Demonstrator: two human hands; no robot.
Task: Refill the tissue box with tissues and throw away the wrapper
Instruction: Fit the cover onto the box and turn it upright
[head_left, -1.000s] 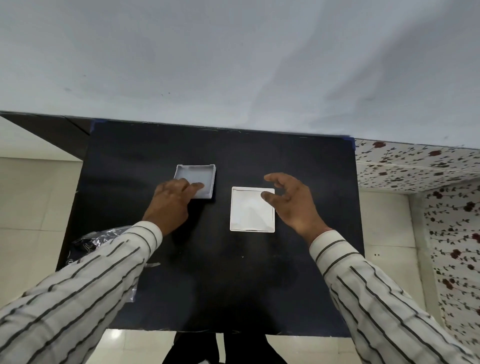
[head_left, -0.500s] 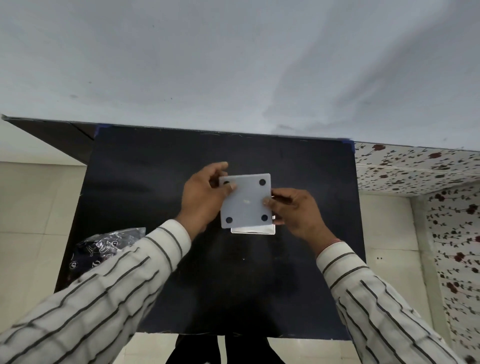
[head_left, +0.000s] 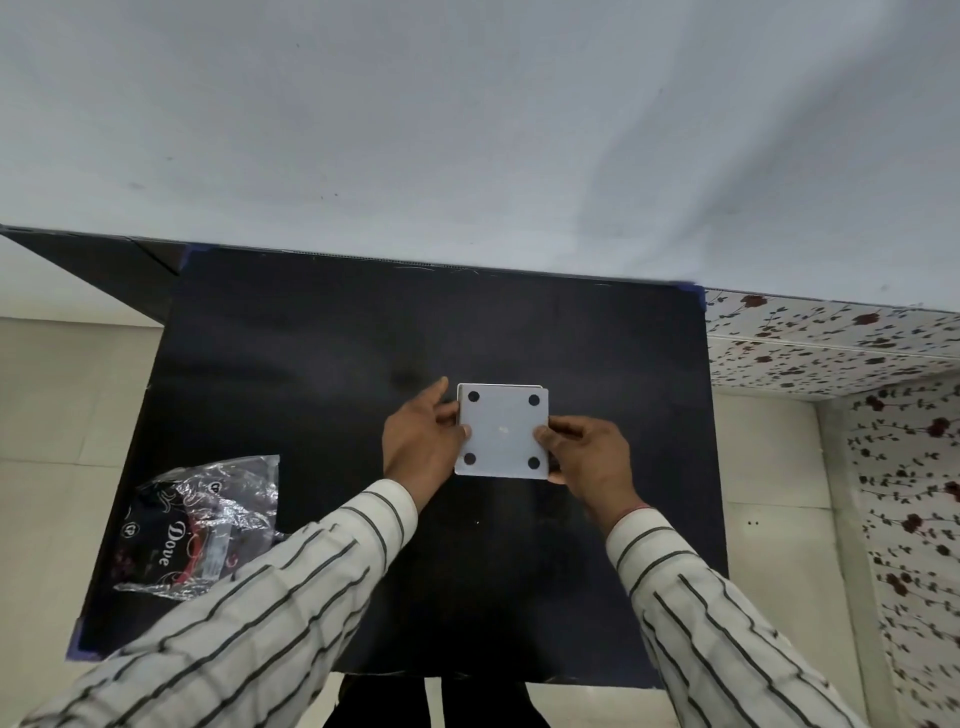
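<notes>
A square grey tissue box (head_left: 503, 431) lies upside down in the middle of the black table (head_left: 311, 364), its flat base plate with four black round feet facing up. My left hand (head_left: 423, 441) grips its left edge, thumb on top. My right hand (head_left: 587, 452) holds its right edge, fingers curled around the side. The tissues are hidden inside. The crumpled clear plastic wrapper (head_left: 202, 525), printed dark with white lettering, lies at the table's left edge, apart from both hands.
The table stands against a pale wall (head_left: 467, 130). Beige floor tiles (head_left: 62, 415) show on the left. A surface with a red flower pattern (head_left: 857, 338) runs along the right.
My left hand picked up the grey base plate from the left and set it over the white open box. Both hands now press it down at its edges.
</notes>
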